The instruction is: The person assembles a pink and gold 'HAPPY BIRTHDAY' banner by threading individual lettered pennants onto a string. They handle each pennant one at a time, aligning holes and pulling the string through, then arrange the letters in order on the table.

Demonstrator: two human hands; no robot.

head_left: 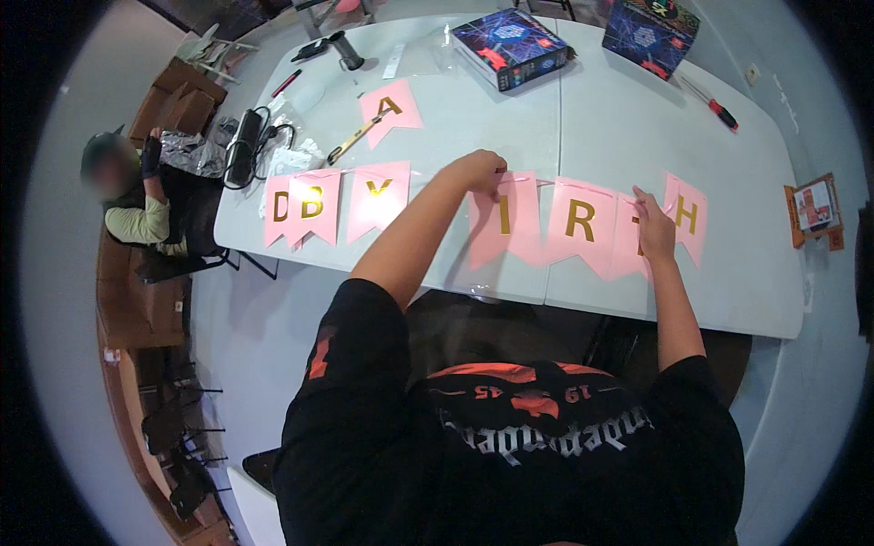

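Pink swallowtail pennants with gold letters lie in a row along the near side of the white table (510,118), strung on a thin ribbon. My left hand (479,171) pinches the upper left corner of one pennant (523,223) at the ribbon. Over to the right, my right hand (657,229) grips the top of another pennant (626,241), partly covering its letter. Between them lies a pennant (596,246); one more (695,241) sits beyond my right hand. Left of my arm are several others, including one (378,218). Farther back, a yellow utility knife (355,141) rests across a separate pennant (407,98).
Two dark blue boxes (512,47) (650,38) stand at the back, near a red-and-black screwdriver (722,112). At left are a black power strip (242,150), crumpled plastic, a red pen (286,84) and a black cylindrical object (346,51). Another person (146,223) sits beyond the left edge.
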